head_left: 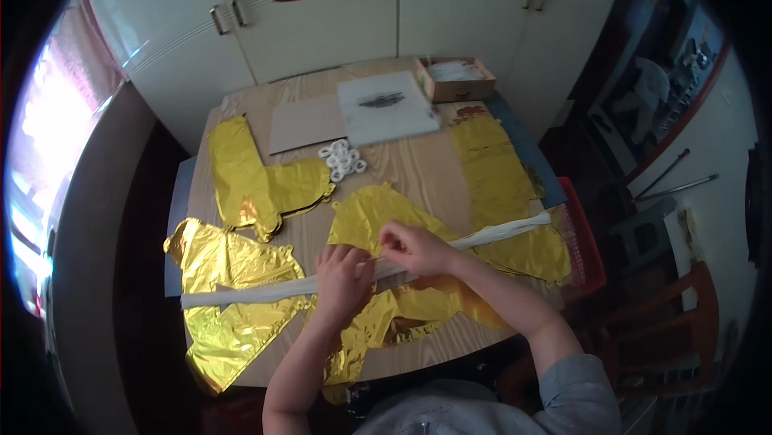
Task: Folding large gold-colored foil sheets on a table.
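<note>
A long, thin white bundle (281, 289) that looks like loose strips or folded film lies slantwise across the table, over flat gold foil balloons. My left hand (344, 282) has its fingers curled over the middle of this bundle. Close beside it, my right hand (414, 248) is pinched above the same stretch; what its fingertips hold is too small to tell. Beneath both hands is a letter- or number-shaped gold foil balloon (378, 211), deflated and creased. Another shiny gold foil balloon (233, 262) lies under the bundle's left end, and a third gold balloon (523, 252) under its right end.
At the far left is an L-shaped stack of gold foil (233, 186). Several small white rings (344, 163) are piled beside it. Behind them lie a flat beige board (301, 125), a white packet (394, 121) and an open cardboard box (462, 96). A red container (585, 234) stands off the right edge.
</note>
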A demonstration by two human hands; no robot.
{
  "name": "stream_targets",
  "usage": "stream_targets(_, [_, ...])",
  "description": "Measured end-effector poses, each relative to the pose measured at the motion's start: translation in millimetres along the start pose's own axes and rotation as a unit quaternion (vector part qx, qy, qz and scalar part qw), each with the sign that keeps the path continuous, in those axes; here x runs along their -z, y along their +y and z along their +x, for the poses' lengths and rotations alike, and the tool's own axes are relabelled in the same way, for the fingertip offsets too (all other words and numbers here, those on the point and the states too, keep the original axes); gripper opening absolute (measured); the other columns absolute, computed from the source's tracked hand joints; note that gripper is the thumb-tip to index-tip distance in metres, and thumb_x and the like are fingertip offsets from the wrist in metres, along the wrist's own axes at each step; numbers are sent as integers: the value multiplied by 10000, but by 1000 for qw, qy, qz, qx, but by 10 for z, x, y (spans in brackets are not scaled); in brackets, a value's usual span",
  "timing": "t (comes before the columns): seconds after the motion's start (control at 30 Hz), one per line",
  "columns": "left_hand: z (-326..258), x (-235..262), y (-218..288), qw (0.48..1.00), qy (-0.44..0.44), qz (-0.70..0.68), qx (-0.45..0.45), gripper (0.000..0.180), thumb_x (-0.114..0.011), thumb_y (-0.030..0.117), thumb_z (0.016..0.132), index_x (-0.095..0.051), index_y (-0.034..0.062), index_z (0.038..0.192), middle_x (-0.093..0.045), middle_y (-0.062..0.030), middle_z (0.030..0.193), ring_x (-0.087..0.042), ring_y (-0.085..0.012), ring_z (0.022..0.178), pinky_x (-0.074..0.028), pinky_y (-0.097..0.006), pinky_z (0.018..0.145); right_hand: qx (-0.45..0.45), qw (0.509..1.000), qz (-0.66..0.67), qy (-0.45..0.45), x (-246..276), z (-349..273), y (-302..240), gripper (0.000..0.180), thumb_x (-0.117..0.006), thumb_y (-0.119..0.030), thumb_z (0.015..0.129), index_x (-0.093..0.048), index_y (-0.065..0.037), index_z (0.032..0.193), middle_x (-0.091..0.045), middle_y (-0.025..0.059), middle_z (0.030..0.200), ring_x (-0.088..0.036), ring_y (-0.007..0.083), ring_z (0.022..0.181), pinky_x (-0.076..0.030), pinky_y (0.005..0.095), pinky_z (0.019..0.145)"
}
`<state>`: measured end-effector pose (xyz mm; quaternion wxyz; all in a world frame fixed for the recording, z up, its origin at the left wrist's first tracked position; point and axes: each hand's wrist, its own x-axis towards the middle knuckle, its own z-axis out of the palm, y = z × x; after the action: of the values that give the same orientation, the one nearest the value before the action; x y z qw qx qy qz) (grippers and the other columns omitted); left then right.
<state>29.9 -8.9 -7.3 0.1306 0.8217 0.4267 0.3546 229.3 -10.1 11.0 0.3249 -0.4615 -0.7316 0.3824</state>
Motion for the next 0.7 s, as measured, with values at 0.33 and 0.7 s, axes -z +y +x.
stream_targets(0.33, [308, 593, 247, 980, -45, -193, -13, 67, -672, 32, 767, -624, 19, 812, -553, -142, 1053, -541, -295, 978, -423, -380, 824, 34, 967, -122, -222, 359, 262, -744, 338, -609, -223, 849, -529, -69, 1140, -645, 128, 919, -629, 311, 814, -480, 399, 713])
stream_targets(0.7, [609, 967, 467, 820, -13, -565, 88, 49, -632, 41, 817, -643, 15, 778, -557, -79, 944, -545, -154, 816, -426, -287, 768, 160, 924, 260, -229, 233, 395, -550, 187, -594, -116, 907, -578, -47, 1080, -598, 32, 938, -553, 146, 930, -448, 323, 844])
